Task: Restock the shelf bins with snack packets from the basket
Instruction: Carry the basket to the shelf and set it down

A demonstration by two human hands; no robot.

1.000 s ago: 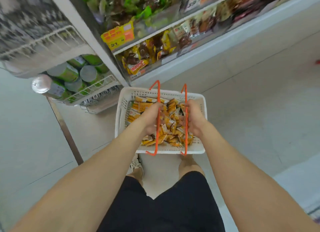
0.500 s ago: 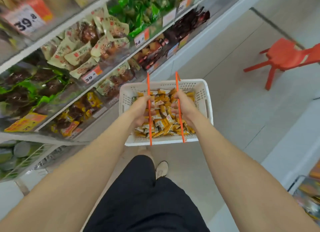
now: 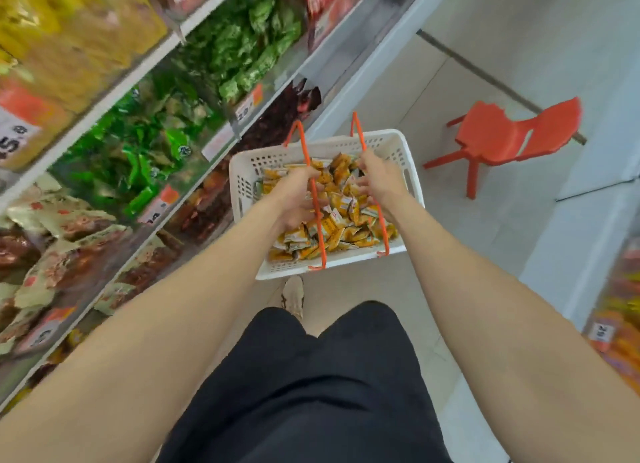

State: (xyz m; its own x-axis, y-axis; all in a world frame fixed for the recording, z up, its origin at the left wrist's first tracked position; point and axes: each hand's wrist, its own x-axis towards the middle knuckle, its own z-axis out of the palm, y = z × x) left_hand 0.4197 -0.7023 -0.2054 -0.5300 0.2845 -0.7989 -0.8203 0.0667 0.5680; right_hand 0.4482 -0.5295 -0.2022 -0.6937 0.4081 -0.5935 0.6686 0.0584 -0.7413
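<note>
Left hand (image 3: pixel 294 199): I see it clenched round the left orange handle (image 3: pixel 320 241), centre of frame.
Right hand (image 3: pixel 382 182): it grasps the right orange handle (image 3: pixel 382 234); the fingers are partly blurred.
Arms: both reach forward and down.
Basket (image 3: pixel 412 175): white, stiff and perforated, held off the floor at centre frame, just beside the shelf bins (image 3: pixel 145 144) at left.
Snack packets (image 3: pixel 341 217): heaped loose in the basket. I judge them light, crinkly and slippery, best scooped by the handful.
Red chair (image 3: pixel 502 140): right of frame, well apart.

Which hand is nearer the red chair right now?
Right. The right hand grips the handle on the chair side; the left hand holds the other handle, toward the shelf.
</note>
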